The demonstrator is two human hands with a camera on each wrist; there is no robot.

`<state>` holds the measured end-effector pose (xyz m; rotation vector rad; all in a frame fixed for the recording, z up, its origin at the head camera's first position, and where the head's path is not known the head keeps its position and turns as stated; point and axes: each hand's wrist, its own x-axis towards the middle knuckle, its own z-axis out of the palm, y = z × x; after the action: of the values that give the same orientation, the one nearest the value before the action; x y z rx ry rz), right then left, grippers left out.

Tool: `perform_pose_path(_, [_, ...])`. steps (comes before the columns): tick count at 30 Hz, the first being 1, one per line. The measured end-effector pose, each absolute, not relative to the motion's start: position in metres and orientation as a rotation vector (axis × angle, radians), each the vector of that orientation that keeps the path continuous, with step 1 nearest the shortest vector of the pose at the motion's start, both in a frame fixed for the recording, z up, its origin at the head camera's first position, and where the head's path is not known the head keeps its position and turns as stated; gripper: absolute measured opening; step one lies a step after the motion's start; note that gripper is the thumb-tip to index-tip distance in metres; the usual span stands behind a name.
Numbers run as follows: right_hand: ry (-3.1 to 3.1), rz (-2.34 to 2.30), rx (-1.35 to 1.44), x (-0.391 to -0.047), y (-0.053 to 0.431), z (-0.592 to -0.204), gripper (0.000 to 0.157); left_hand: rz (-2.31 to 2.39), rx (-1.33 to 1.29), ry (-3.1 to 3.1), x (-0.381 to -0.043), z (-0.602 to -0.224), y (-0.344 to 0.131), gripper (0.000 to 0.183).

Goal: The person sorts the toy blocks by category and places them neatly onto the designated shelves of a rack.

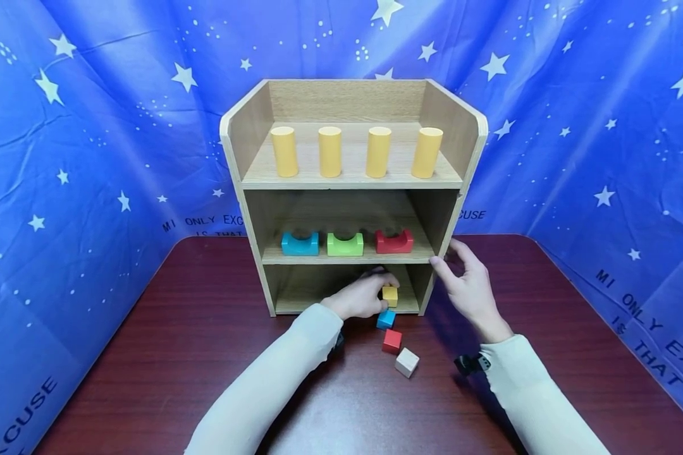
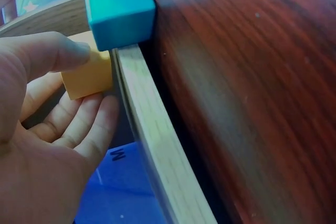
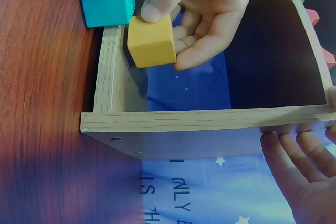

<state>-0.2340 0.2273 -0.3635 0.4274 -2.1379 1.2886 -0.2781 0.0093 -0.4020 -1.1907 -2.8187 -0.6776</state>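
Note:
My left hand pinches a yellow cube between thumb and fingers at the front of the bottom level of a wooden shelf. Close by the yellow cube is a blue cube, at the shelf's front edge. A red cube and a whitish cube lie on the table in front. My right hand holds the shelf's right side panel, with the thumb at its front edge and the fingertips against its outer face.
Several yellow cylinders stand upright in a row on the top level. Blue, green and red notched blocks line the middle level. A blue star-patterned cloth surrounds the dark red table.

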Motion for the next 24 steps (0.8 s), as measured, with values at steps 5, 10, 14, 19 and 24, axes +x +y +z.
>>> perform_pose_path(5, [-2.129, 1.296, 0.433, -0.236, 0.228, -0.366, 0.039, -0.693, -1.189, -2.815, -0.281, -0.404, 0.011, 0.042])
perform_pose_path(10, [-2.133, 1.298, 0.438, -0.229, 0.223, -0.357, 0.039, -0.708, -1.190, -2.808, -0.286, -0.408, 0.013, 0.042])
perform_pose_path(14, [-2.146, 1.288, 0.432, -0.215, 0.215, -0.341, 0.038, -0.714, -1.183, -2.817, -0.287, -0.409, 0.014, 0.040])
perform_pose_path(19, [-2.144, 1.297, 0.421, -0.220, 0.218, -0.347, 0.038, -0.722, -1.183, -2.817, -0.287, -0.409, 0.014, 0.039])
perform_pose_path(24, [-2.134, 1.309, 0.422, -0.234, 0.227, -0.363, 0.041, -0.709, -1.181, -2.819, -0.287, -0.410, 0.015, 0.039])
